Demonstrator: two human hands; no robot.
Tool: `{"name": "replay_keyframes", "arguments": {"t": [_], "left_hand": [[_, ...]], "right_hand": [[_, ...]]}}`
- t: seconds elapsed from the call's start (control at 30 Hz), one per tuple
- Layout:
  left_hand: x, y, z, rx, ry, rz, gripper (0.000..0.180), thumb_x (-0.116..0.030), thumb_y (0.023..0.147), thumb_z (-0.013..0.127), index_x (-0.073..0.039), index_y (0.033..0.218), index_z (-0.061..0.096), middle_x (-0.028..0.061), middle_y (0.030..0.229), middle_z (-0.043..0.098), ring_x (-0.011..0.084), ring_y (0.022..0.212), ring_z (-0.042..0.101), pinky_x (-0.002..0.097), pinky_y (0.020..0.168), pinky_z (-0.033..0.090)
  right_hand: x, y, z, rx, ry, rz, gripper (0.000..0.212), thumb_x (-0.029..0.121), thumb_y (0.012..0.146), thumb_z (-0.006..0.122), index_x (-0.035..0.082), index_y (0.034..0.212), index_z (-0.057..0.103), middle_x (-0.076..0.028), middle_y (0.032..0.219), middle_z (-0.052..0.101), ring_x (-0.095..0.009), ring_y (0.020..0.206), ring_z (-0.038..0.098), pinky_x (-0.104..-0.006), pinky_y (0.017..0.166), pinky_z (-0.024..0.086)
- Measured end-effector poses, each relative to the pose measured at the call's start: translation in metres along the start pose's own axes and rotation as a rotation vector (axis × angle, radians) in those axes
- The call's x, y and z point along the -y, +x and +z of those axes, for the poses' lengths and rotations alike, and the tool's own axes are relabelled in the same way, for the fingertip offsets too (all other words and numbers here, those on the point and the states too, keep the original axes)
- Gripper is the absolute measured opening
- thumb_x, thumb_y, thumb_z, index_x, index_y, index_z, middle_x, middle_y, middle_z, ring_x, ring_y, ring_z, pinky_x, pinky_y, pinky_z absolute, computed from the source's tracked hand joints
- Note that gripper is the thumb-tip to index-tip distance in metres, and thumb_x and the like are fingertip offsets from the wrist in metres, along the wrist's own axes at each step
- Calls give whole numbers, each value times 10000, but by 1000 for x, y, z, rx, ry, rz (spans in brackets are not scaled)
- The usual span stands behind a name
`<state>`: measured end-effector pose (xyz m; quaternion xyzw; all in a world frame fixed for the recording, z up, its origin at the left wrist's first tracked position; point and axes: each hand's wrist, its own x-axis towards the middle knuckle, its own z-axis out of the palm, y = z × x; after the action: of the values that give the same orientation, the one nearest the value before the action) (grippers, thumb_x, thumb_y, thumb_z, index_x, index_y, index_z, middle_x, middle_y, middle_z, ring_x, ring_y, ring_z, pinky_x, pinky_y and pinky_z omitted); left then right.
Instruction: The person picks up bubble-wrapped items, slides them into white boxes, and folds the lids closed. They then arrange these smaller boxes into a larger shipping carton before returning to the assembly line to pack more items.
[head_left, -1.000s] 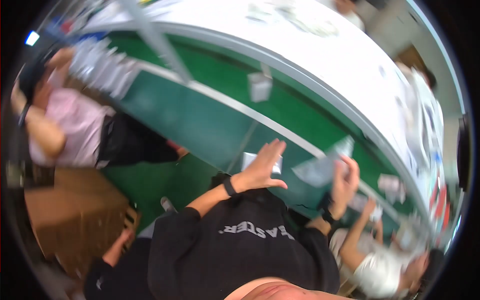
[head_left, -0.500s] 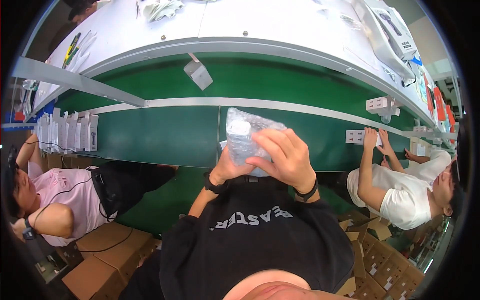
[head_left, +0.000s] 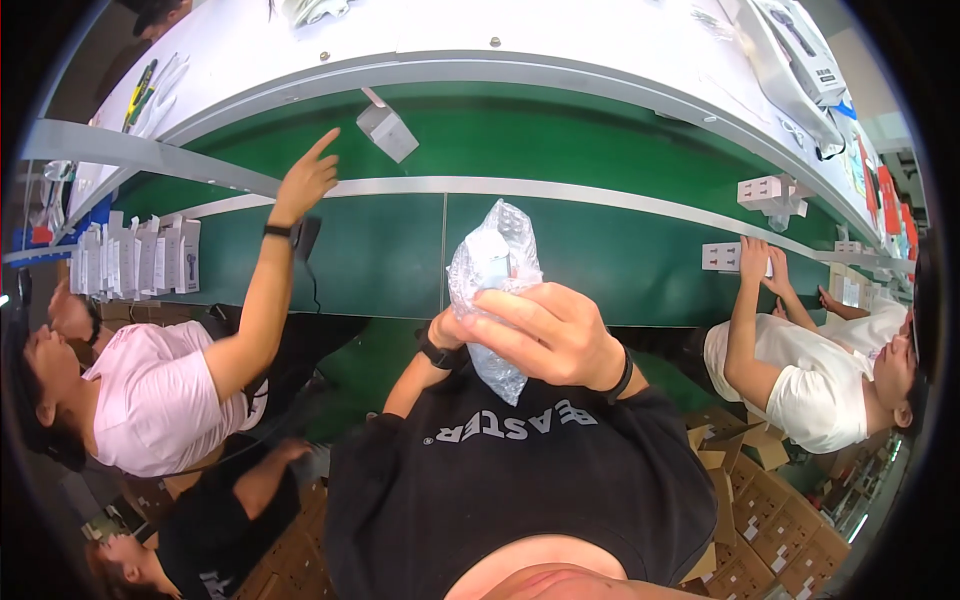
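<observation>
A clear bubble-wrap bag (head_left: pixel 510 228) stands tilted upright in front of my chest, with a white item (head_left: pixel 487 246) showing through its upper part. My right hand (head_left: pixel 555 335) is closed on the bag's near side, fingers pressed across its middle. From the left, my left hand (head_left: pixel 446 328) grips the bag too; most of its fingers are hidden behind the plastic and the right hand. The crumpled lower end of the bag hangs below my hands.
Beyond the green work surface (head_left: pixel 390 250) lies an open white box (head_left: pixel 386 134). White boxes (head_left: pixel 140 258) stand in a row at left. A co-worker's arm (head_left: pixel 270 270) reaches over the surface; another co-worker handles a white box (head_left: pixel 722 257) at right. Cartons (head_left: pixel 765 520) lie behind.
The bubble-wrap bag has been turned more upright and narrower, and my right hand's fingers now lie across it. At left, a co-worker's arm has stretched toward the open white box.
</observation>
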<state>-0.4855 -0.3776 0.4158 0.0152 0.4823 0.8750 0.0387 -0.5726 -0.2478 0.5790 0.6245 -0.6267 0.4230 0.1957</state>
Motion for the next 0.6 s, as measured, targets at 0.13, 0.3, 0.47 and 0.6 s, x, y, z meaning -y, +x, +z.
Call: {"name": "replay_keyframes", "arguments": {"t": [0.13, 0.3, 0.47, 0.6], "left_hand": [[-27, -1, 40, 59, -449, 81, 1019, -358, 598, 880, -60, 1442, 392, 115, 1367, 523, 254, 1245, 525, 399, 1102, 382], [-34, -7, 45, -104, -352, -148, 1109, -403, 567, 875, -50, 1474, 343, 134, 1406, 490, 255, 1297, 483, 389, 1124, 347], [-19, 2, 24, 225, -288, -268, 937, -364, 720, 821, -29, 1462, 357, 124, 1403, 490, 249, 1276, 491, 380, 1085, 383], [-23, 11, 18, 360, -129, -313, 804, -346, 817, 770, -8, 1434, 381, 111, 1363, 512, 227, 1238, 506, 373, 1045, 410]], "right_hand": [[1, -5, -19, 33, -1, -33, 369, 91, 672, 747, 48, 1033, 683, -67, 1027, 660, -137, 696, 581, -252, 619, 498], [-7, -12, -28, -273, 135, 169, 561, 216, 675, 849, 6, 1151, 638, -139, 1144, 623, -188, 844, 613, -318, 783, 505], [-24, -36, -17, -292, 977, 793, 715, 269, 682, 879, -41, 1247, 570, -141, 1175, 609, -204, 934, 595, -343, 880, 483], [-23, -50, -18, 39, 983, 1038, 521, 187, 741, 808, -29, 1165, 594, -136, 1126, 622, -195, 954, 595, -335, 873, 474]]}}
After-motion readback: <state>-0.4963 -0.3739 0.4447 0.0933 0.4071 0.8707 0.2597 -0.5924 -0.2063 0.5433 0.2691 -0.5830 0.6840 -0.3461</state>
